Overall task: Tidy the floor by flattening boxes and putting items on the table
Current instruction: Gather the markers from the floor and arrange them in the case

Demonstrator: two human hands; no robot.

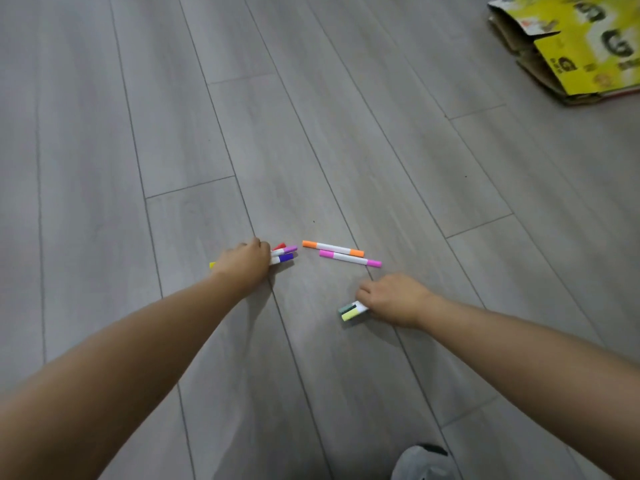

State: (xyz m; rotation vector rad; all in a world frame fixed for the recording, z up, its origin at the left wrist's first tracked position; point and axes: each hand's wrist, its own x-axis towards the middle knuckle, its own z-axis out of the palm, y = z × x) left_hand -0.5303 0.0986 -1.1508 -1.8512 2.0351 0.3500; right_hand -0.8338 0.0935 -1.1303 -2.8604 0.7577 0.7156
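Coloured marker pens lie on the grey wooden floor. My left hand [246,260] is closed over a bunch of markers [284,254]; red, lilac and purple caps stick out to its right and a yellow tip to its left. My right hand [391,296] grips a second bunch of markers [352,311], whose green, dark and yellow caps poke out to the left. Between and beyond the hands, an orange marker [333,248] and a pink marker [349,258] lie loose side by side on the floor.
A flattened yellow printed cardboard box [581,53] lies on the floor at the far right. A grey shoe [422,462] shows at the bottom edge. The floor planks [173,133] run away from me.
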